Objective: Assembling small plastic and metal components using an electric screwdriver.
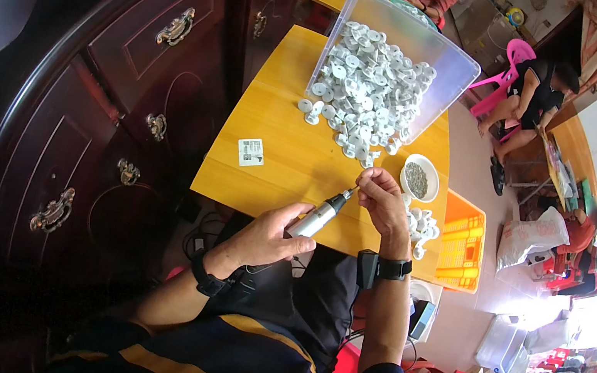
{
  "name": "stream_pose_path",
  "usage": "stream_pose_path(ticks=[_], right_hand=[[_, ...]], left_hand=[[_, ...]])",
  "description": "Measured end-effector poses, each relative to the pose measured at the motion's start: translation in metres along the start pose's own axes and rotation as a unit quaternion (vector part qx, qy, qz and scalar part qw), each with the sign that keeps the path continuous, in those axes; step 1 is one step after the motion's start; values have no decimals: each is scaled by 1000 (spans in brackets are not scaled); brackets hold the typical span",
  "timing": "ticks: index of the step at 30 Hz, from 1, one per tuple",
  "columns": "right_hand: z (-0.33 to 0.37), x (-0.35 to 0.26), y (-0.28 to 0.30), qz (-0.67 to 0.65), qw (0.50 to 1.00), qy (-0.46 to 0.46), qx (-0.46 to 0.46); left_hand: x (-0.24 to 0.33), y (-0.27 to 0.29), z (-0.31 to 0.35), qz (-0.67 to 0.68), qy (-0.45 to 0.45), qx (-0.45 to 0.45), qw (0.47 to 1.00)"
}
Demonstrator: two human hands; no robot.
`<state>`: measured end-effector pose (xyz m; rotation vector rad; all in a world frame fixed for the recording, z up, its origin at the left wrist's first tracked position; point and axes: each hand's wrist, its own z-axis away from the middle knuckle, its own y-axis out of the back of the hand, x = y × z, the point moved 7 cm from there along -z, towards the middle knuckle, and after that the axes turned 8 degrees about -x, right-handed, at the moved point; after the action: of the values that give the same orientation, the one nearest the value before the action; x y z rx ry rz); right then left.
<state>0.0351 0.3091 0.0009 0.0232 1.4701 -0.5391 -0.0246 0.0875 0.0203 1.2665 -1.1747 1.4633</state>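
Note:
My left hand [268, 238] is wrapped round a silver electric screwdriver [315, 220] with a black nose, its tip pointing up and to the right. At that tip my right hand [384, 200] is closed in a pinch; whatever its fingertips hold is too small to make out. Beyond my hands, a heap of white plastic parts [374, 81] with round discs spills out of a clear plastic bin [448, 77] tipped on its side. Next to my right hand stands a white bowl [434, 178] of small grey metal pieces. More white parts [423, 230] lie beside my right wrist.
The yellow wooden table [248, 112] carries a printed white label [250, 152]. An orange-yellow crate [463, 244] stands off its right edge. Dark wooden cabinets [118, 95] line the left side. Several other people sit at the far side and to the right, near a white sack [532, 239].

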Motion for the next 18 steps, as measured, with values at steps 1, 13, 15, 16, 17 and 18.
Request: stream_pose_path(ticks=[1, 13, 15, 16, 17, 18], right_hand=[[0, 0, 1, 1, 1000, 0, -1], [3, -15, 7, 63, 993, -49, -85], [6, -23, 5, 127, 981, -64, -128], [7, -25, 6, 128, 979, -78, -140], [7, -27, 7, 128, 979, -78, -139], [8, -30, 5, 127, 978, -69, -152]], left_hand=[[-2, 0, 0, -8, -1, 1, 1000], [-3, -1, -1, -78, 1, -19, 997], [-2, -2, -1, -101, -17, -26, 994], [-1, -4, -1, -108, -33, -35, 993], [0, -6, 0, -116, -48, -45, 991], [1, -7, 0, -115, -48, -45, 991]])
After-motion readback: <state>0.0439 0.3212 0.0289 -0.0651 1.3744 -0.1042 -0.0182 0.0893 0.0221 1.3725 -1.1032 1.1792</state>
